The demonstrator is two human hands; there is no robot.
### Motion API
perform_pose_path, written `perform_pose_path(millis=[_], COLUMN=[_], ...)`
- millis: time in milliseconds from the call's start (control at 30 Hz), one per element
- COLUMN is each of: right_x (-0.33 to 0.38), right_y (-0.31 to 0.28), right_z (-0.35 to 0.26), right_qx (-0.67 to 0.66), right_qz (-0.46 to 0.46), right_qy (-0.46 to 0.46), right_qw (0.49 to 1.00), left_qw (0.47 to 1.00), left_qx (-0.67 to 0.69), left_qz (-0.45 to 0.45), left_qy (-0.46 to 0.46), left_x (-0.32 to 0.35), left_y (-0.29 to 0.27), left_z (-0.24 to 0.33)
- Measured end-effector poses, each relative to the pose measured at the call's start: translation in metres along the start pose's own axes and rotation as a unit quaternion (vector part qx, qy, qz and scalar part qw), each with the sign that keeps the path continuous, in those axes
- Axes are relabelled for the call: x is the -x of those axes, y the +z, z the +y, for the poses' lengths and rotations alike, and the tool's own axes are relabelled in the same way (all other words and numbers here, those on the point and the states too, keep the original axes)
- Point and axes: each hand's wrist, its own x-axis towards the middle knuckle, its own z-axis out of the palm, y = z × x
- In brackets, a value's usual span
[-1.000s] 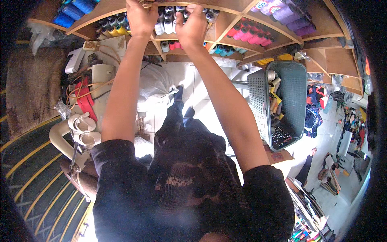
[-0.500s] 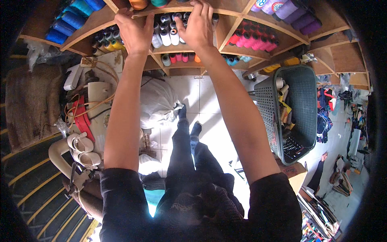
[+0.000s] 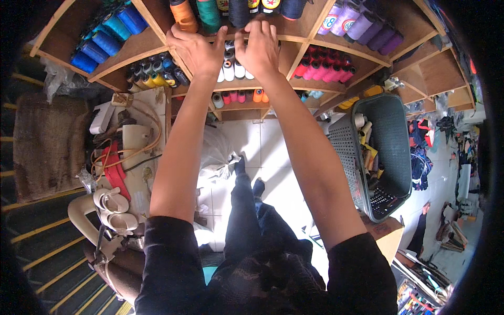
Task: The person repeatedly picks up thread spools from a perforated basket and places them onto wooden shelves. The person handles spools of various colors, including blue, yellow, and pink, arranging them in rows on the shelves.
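Both my hands rest at the front edge of a wooden shelf stocked with thread cones. My left hand lies over the board below an orange thread cone and a green thread cone. Its fingertips bend over the edge, with the thumb held apart. Close by, my right hand has its fingers across the same edge, under a navy thread cone. No cone shows in either hand. White thread cones stand in the compartment below, partly hidden by my hands.
Blue cones fill a compartment at left; purple cones and pink cones sit at right. A dark plastic basket holding several cones stands at right. At left is a sewing machine with cables. A white bag lies on the floor.
The view has tilted up, showing more of the upper row of cones. My hands have come closer together along the shelf edge, both still without a cone.
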Motion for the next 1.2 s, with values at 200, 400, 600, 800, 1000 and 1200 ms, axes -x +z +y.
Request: perform_pose_path(millis=[200, 400, 600, 800, 1000, 1200], right_x=[-0.021, -0.019, -0.013, -0.018, -0.018, -0.015], right_y=[0.017, 0.036, 0.037, 0.034, 0.038, 0.039], right_z=[0.004, 0.009, -0.004, -0.017, -0.016, -0.016], right_qx=[-0.012, -0.007, -0.004, -0.017, -0.03, -0.023], right_qz=[0.045, 0.024, 0.037, 0.036, 0.046, 0.024], right_qy=[0.082, 0.123, 0.124, 0.148, 0.133, 0.137], right_qw=[0.996, 0.992, 0.992, 0.988, 0.99, 0.99], left_qw=[0.992, 0.99, 0.977, 0.979, 0.989, 0.986], left_qx=[-0.005, -0.049, -0.004, 0.024, 0.021, 0.057], left_qz=[-0.036, -0.033, -0.082, -0.037, -0.01, -0.062], left_qy=[-0.117, -0.126, -0.196, -0.199, -0.146, -0.144], left_x=[0.004, 0.01, 0.004, 0.007, 0.016, 0.02], left_y=[0.014, 0.02, 0.014, 0.017, 0.02, 0.008], left_z=[-0.013, -0.008, -0.002, -0.002, -0.004, -0.012])
